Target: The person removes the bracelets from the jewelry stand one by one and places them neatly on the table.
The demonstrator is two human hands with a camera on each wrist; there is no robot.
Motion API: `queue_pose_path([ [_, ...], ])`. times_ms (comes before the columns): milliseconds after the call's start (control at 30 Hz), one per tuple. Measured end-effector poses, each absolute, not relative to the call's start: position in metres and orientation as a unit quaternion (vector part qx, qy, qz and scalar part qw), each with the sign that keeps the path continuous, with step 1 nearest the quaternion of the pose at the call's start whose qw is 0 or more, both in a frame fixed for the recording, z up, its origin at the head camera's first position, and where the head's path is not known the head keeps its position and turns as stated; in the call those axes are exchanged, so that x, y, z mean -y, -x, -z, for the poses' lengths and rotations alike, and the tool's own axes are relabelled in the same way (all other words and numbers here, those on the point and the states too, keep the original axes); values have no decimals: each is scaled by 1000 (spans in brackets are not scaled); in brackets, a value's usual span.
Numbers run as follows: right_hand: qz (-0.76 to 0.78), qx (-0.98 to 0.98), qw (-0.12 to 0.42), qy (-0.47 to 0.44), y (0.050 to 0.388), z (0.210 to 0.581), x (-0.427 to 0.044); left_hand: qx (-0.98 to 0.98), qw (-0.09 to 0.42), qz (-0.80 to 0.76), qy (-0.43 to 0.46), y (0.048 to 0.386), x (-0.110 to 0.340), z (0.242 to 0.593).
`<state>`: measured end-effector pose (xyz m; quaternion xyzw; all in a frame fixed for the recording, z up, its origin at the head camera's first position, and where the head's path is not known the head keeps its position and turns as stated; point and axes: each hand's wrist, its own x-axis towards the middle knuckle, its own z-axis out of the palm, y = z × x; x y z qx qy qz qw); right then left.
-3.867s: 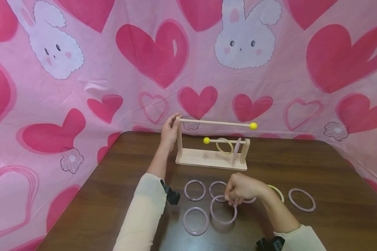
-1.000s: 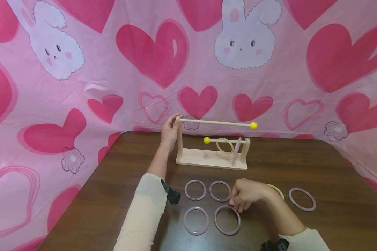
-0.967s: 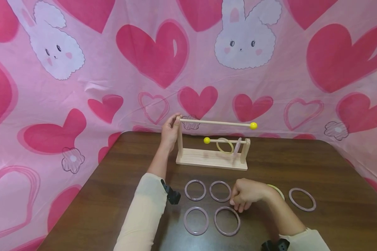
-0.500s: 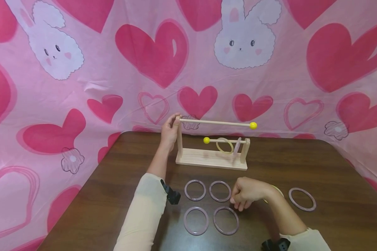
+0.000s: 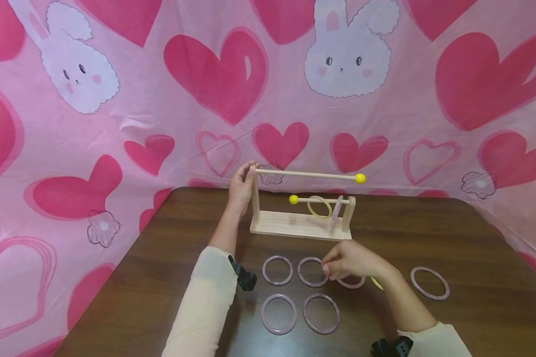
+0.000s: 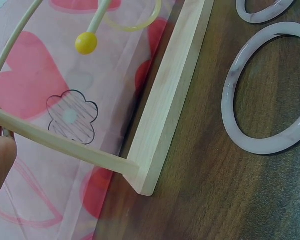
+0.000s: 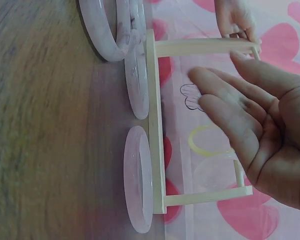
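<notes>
My left hand (image 5: 240,191) grips the top of the tall post of a pale wooden bangle stand (image 5: 295,225). The stand's lower rod carries a yellow bangle (image 5: 314,215) and a pale lilac bangle (image 5: 338,207); its upper rod is bare. My right hand (image 5: 355,260) hovers over the table with nothing in its fingers, which look loosely bent in the right wrist view. Beneath it lies a lilac bangle (image 5: 351,286), partly hidden. To its left, lilac bangles lie in two rows, among them the front right bangle (image 5: 323,332) and the front left bangle (image 5: 263,317).
A second yellow bangle (image 5: 377,283) lies partly behind the right forearm, and another lilac bangle (image 5: 437,298) lies farther right. The brown table (image 5: 169,297) backs onto a pink cloth (image 5: 183,109) with hearts and rabbits. Yellow balls cap both rods.
The right hand, earlier pinching a lilac bangle, has let go; that bangle now lies flat at front right. Since then the hand has risen slightly. The left hand stays on the post.
</notes>
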<state>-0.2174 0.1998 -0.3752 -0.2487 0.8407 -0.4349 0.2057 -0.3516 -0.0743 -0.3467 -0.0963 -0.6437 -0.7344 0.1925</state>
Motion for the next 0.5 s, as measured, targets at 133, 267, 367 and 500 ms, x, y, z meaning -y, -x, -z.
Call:
queue_pose_path([
  [133, 460, -846, 149, 224, 221, 374, -198, 642, 194, 735, 97, 351, 74, 347],
  [267, 471, -854, 95, 198, 223, 373, -198, 641, 196, 736, 96, 351, 73, 346],
  [367, 483, -853, 63, 188, 226, 372, -198, 640, 196, 737, 95, 351, 73, 346],
  [500, 478, -862, 11, 167, 231, 370, -197, 641, 193, 737, 93, 352, 73, 346],
])
